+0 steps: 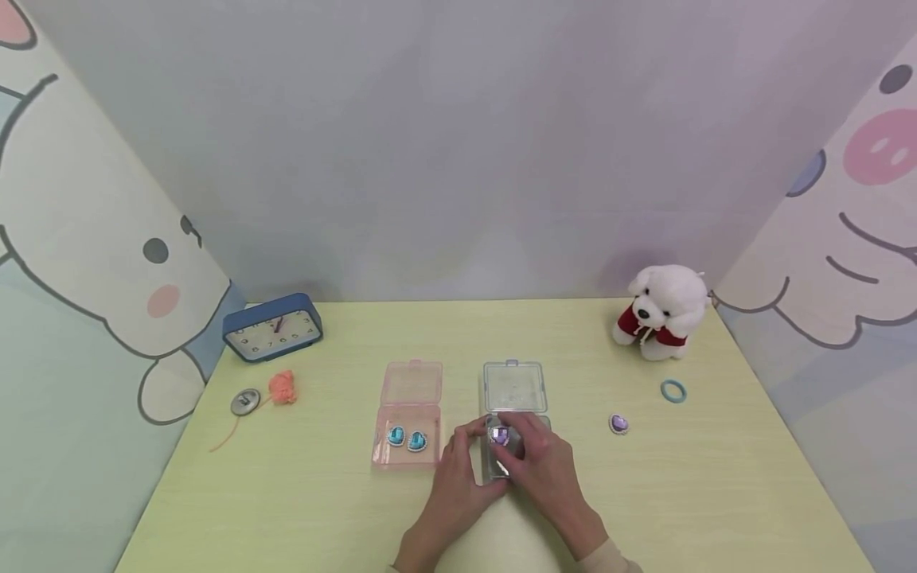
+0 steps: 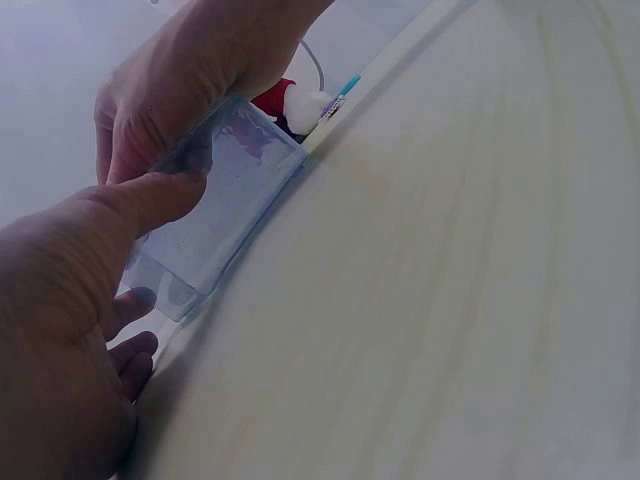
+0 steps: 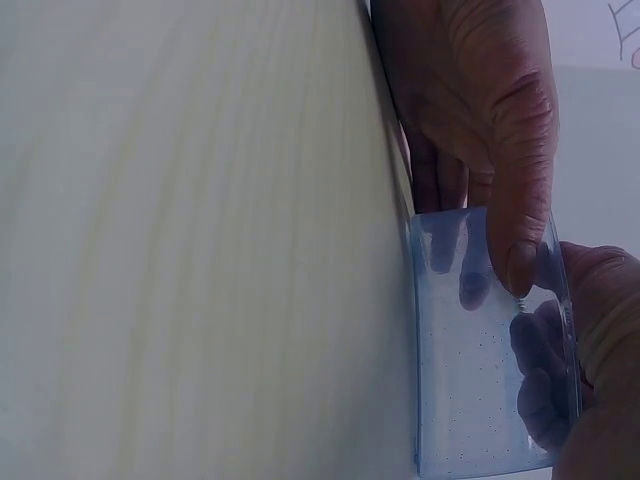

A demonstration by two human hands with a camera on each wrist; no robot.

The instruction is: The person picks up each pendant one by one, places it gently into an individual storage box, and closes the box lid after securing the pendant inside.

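Note:
A clear box (image 1: 496,471) with a bluish tint stands on the table, its lid (image 1: 514,387) raised at the back. Around its left side my left hand (image 1: 458,481) holds it, with fingers at the far corner and thumb at the near edge. My right hand (image 1: 548,465) pinches a purple heart-shaped gem (image 1: 499,435) with a sparkly rim over the box. In the right wrist view, the box's clear wall (image 3: 465,380) shows fingers through it. A second purple heart gem (image 1: 618,424) lies to the right.
Left of the hands, an open pink box (image 1: 406,459) holds two blue heart gems. A blue clock (image 1: 274,328), an orange yarn bundle (image 1: 282,387) and a silver disc (image 1: 245,402) are at left. A white plush dog (image 1: 669,298) and a blue ring (image 1: 673,391) are at right.

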